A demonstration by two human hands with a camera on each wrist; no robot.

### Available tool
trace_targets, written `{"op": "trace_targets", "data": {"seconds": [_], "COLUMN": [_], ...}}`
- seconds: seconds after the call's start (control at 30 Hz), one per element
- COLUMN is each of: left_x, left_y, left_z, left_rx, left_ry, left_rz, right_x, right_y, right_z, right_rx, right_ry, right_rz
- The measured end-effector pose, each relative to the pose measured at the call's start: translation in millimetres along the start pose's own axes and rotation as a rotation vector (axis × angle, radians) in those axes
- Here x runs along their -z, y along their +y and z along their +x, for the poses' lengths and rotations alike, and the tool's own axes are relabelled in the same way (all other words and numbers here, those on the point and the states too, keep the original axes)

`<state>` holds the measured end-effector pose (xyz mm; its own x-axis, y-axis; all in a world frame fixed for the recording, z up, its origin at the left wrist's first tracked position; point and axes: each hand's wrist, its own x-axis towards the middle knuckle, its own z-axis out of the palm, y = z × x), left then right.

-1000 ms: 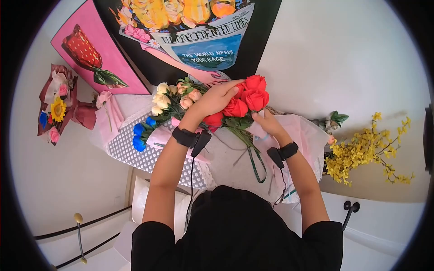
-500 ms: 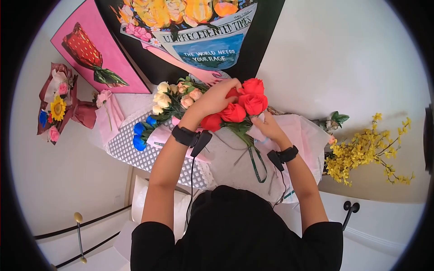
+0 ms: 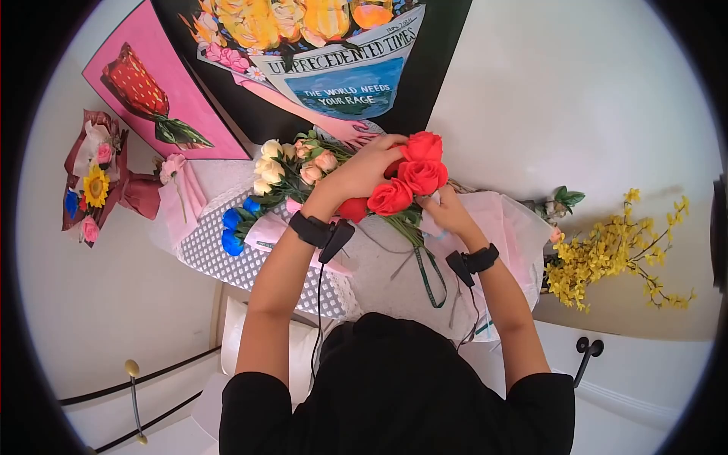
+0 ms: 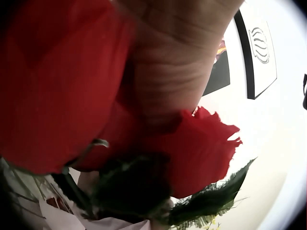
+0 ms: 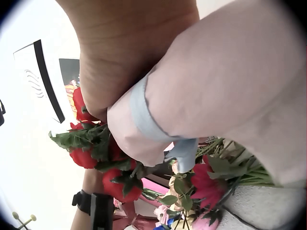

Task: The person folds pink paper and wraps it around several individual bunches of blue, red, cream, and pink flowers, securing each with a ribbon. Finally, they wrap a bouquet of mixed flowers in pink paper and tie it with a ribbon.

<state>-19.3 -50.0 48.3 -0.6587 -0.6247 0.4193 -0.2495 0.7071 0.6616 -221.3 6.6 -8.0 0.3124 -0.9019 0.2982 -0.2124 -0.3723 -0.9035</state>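
Observation:
Several red roses with green leaves are gathered between the two hands above the table. My left hand reaches over the back of the blooms, its fingers curved round one red rose and its fingertips hidden behind the petals. In the left wrist view, a large red rose covers much of that hand. Below the blooms, my right hand grips the bunch at a pale pink paper wrap. Round this wrap runs a blue-grey ribbon. Green stems slant down toward the table.
Cream roses, peach roses and blue roses lie left of the bunch. A dark green ribbon loop is on the table. Yellow blossoms stand at right. Two paintings, one a pink canvas, lean behind.
The red roses have come slightly down and to the left. My left fingers have shifted among the blooms, and the right hand has stayed at the bunch's base.

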Motion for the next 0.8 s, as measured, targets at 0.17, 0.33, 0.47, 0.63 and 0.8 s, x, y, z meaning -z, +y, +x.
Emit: {"op": "trace_targets", "data": {"seconds": [0.17, 0.33, 0.47, 0.63, 0.8], "left_x": [6.8, 11.3, 8.1, 1.9, -3.8], "left_y": [-9.8, -9.8, -7.8, -17.1, -25.6], "left_z": [0.6, 3.8, -1.1, -1.6, -1.2], "left_rx": [-0.021, -0.145, 0.041, 0.033, 0.108], "left_ry": [-0.177, -0.176, -0.118, 0.009, 0.069], "left_rz": [0.256, 0.290, 0.020, -0.085, -0.240], "right_x": [-0.1, -5.7, -2.8, -4.4, -4.4], "right_y": [13.1, 11.3, 1.7, 0.2, -9.9], "right_z": [0.7, 1.1, 0.8, 1.4, -0.7], "right_rx": [0.053, -0.094, -0.229, -0.147, -0.431], "right_ry": [-0.008, 0.051, 0.063, 0.082, -0.096], "right_rz": [-0.109, -0.039, -0.002, -0.032, 0.401]}}
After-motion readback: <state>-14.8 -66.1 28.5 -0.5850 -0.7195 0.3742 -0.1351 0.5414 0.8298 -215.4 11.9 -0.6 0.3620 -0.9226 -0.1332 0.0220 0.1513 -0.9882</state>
